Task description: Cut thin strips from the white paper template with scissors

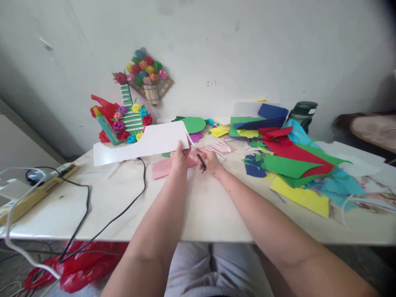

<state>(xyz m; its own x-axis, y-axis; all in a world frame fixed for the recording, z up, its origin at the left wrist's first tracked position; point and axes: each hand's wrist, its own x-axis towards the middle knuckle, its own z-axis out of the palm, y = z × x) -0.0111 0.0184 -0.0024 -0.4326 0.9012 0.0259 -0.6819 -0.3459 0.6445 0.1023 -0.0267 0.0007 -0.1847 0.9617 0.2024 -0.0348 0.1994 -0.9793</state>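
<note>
- White card [167, 138] is the workpiece: held up over the middle-left of the bench [213, 214], long arm out to the left, concave curve along its top edge. Can't tell if its far left end touches down.
- Left hand [180, 156]: pinched shut on the card's lower right corner, thumb on top.
- Right hand [210, 161]: closed around the black handle of the scissors [201, 162]. Blades run along the card's right end; can't tell how wide they are parted.
- Step in hand, my read: trimming that right end. Any further cut calls for a steady left grip, thumb clear of the blade line, card turned to suit the scissors.
- Under and beside the hands: pink sheet [161, 169], white strips [219, 148] just past the right hand. Both could get snagged or clipped.
- Behind the card: glue bottle [107, 130] and flowered guitar [133, 121]. Swinging the long arm back could knock them.
- Left: black cable [144, 177] loops near the left forearm, running toward the power strip [43, 187].
- Right: blue scraps [254, 165], green paper [287, 165], yellow sheet [300, 196] crowd that side; dark bottle [302, 113] behind. Bigger clutter, but off the cut line.
</note>
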